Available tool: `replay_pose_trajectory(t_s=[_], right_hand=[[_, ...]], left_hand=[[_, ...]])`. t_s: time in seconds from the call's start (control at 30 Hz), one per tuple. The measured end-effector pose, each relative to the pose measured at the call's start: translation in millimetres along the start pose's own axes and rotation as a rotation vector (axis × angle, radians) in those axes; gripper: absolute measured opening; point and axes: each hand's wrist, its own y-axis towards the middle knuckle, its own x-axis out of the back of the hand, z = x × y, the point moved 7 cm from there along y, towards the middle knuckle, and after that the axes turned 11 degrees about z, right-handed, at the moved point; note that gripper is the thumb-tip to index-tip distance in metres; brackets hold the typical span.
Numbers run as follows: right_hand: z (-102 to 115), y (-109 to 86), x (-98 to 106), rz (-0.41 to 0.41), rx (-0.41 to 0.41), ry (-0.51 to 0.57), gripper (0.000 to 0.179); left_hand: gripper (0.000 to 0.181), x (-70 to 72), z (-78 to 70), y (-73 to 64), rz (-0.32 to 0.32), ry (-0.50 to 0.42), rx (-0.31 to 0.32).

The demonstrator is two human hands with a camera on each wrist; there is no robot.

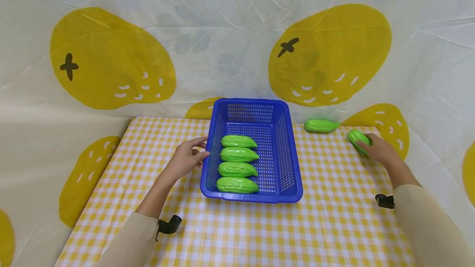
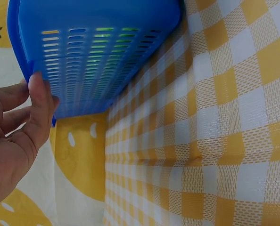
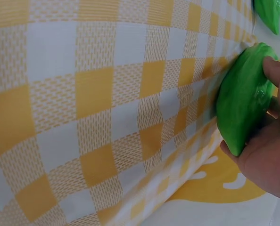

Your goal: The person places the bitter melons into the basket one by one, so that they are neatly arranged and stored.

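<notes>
Head: 4 green gourds [image 1: 239, 154] in 1 blue basket [image 1: 286, 151], 1 on the cloth [image 1: 326, 221], 1 in the outstretched right hand [image 1: 380, 150]. Left wrist: left hand [image 2: 16, 150], fingers bent, touches the basket; pinching, I cannot tell. Right wrist: fingers clasp that gourd.

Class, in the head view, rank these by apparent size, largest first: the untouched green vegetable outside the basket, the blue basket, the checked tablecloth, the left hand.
1. checked tablecloth
2. blue basket
3. left hand
4. untouched green vegetable
</notes>
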Motion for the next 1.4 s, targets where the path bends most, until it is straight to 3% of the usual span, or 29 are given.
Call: replay_pose_trajectory(t_s=[0.33,0.7,1.17,1.4], right_hand=[[-1,0.6,-4,-0.061,-0.03,0.073,0.089],[7,-5.6,-1,-0.118,0.009,0.047,0.087],[52,-24.2,6,-0.179,0.134,0.028,0.078],[79,-28.0,8,-0.149,0.16,0.016,0.081]], left_hand=[[0.054,-0.5,-1.6,-0.2,-0.001,-0.004,-0.004],[0.054,-1.0,0.5,1.2,-0.007,-0.006,-0.013],[0.054,-1.7,0.5,1.1,-0.002,-0.016,-0.003],[0.055,-0.8,2.7,1.8,0.0,-0.015,-0.001]])
